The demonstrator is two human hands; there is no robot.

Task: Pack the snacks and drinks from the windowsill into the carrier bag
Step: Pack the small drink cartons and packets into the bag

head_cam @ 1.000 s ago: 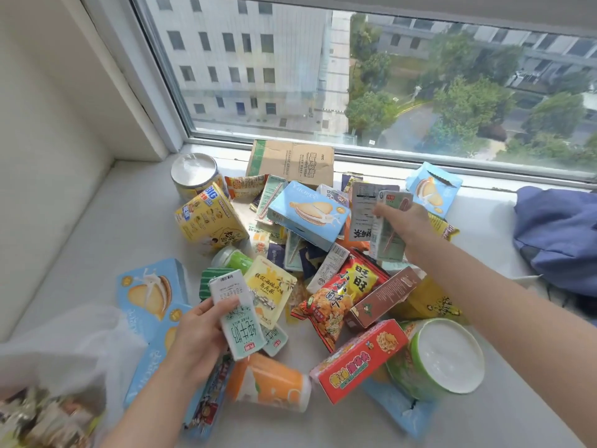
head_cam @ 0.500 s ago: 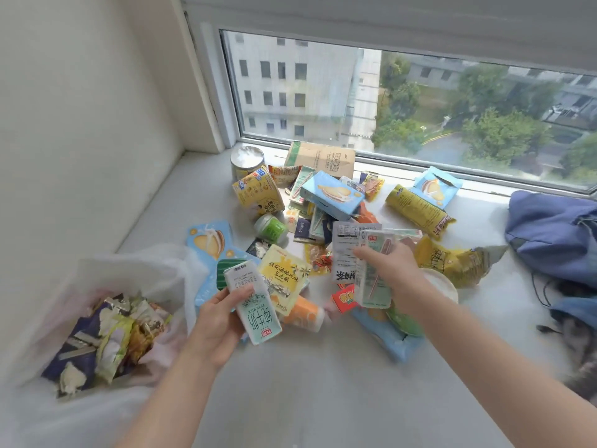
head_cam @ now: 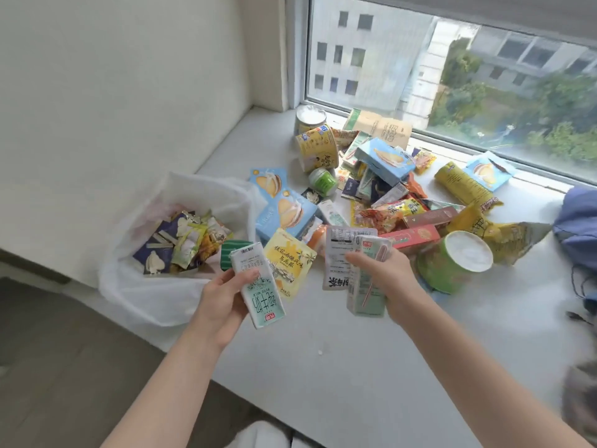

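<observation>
The sill (head_cam: 339, 367) is running wide under the window. The bag (head_cam: 145, 299) is sitting open at its left edge, mouth up, with wrappers already lying inside. The pile (head_cam: 387, 189) of snacks and drinks is lying right of the bag, most of it not yet packed.

The left hand (head_cam: 223, 299) is gripping a milk carton (head_cam: 258, 286), thumb across the front. A green pack (head_cam: 231, 255) behind it may be riding in the same grip; it is too blurred to tell. The right hand (head_cam: 392, 279) is clamping a second carton (head_cam: 366, 286) and a white pouch (head_cam: 336, 260) together.

Key relation: the bag mouth is lying left of both hands, and the left hand is sitting much nearer, just beside the rim. The milk carton's long axis is slanting, with its top end pointing up-left toward the bag. So it is likely going in first, top leading; the right hand is needing to cross over.
</observation>
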